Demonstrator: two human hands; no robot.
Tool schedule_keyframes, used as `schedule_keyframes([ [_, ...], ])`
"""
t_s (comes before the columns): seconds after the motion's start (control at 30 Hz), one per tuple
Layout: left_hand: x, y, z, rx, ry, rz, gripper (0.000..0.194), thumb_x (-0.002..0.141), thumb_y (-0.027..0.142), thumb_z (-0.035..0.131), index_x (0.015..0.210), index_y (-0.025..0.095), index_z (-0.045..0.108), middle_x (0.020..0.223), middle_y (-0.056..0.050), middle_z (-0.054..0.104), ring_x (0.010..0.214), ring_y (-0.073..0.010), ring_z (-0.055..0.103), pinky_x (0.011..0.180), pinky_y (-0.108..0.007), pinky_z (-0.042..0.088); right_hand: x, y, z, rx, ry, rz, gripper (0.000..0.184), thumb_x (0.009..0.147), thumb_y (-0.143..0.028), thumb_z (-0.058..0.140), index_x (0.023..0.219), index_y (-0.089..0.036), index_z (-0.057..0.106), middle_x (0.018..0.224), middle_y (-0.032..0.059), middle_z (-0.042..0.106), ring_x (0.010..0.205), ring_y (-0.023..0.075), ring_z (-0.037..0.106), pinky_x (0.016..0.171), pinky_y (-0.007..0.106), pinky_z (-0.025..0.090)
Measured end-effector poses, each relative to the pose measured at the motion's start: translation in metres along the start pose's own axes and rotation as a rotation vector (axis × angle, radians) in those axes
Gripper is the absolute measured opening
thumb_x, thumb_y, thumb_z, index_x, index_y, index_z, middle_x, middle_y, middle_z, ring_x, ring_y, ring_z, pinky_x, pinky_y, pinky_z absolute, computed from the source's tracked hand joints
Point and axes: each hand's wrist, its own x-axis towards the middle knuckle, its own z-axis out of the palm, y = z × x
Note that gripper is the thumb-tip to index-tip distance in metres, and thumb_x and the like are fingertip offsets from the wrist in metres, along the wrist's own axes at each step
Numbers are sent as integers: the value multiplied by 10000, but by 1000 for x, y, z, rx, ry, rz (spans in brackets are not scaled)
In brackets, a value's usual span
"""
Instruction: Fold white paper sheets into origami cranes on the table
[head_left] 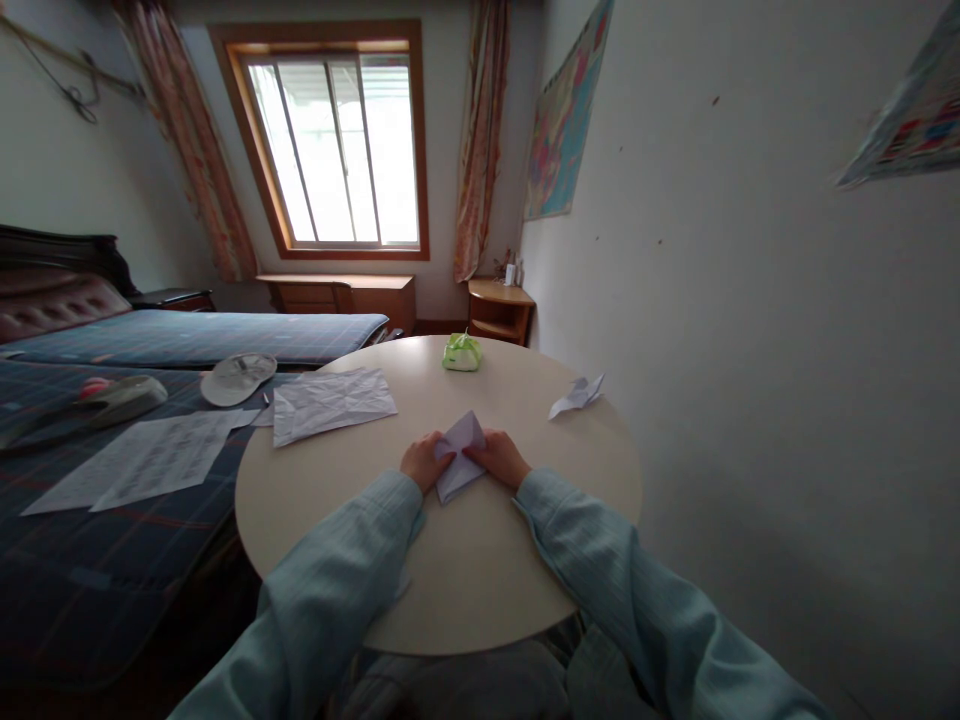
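A folded sheet of white paper (463,470), with a pointed top, is held just over the middle of the round table (480,590). My left hand (426,462) grips its left edge, thumb lying across the front. On the opposite edge, my right hand (501,457) pinches the paper, its thumb pointing inward toward the other thumb. The fingers behind the paper are hidden on both sides. Farther right on the table lies a folded paper shape (577,396) with a raised tip. A creased, opened-out sheet (334,404) rests at the table's left.
A green-and-white tissue pack (461,352) stands near the table's far edge. Left of the table, a bed (150,560) with a plaid cover bears printed sheets (161,460), a white cap (238,379) and a bag (124,398). A wall (750,400) runs close along the right.
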Motion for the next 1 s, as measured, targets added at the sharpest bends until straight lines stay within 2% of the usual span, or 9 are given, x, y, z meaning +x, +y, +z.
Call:
schedule_keyframes([
  [0.33, 1, 0, -4, 1, -6, -71, 162, 734, 316, 494, 815, 191, 558, 856, -37, 624, 800, -164, 573, 665, -229, 405, -2, -3, -1, 63, -7, -101, 201, 767, -289, 482, 686, -141, 592, 737, 43, 603, 668, 118, 532, 607, 193, 362],
  [0.7, 2, -2, -4, 43, 11, -77, 117, 744, 272, 489, 730, 196, 576, 799, -18, 609, 733, -133, 563, 609, -208, 383, -1, -1, 4, 162, 71, -126, 103, 683, -244, 559, 666, -149, 521, 625, -21, 483, 572, 80, 413, 540, 180, 310],
  [0.83, 2, -2, -2, 40, 18, -65, 130, 750, 289, 489, 716, 196, 572, 781, -14, 605, 726, -128, 557, 608, -203, 376, 0, 1, 6, 93, 48, -68, 120, 660, -238, 577, 648, -152, 494, 602, -33, 455, 553, 78, 383, 524, 182, 280],
  [1.0, 0, 1, -4, 70, 21, -45, 266, 794, 390, 410, 703, 193, 563, 776, -24, 600, 704, -130, 560, 599, -214, 371, 0, 2, 7, 53, 13, 7, 126, 693, -255, 547, 647, -158, 481, 625, -18, 492, 576, 89, 407, 538, 189, 277],
])
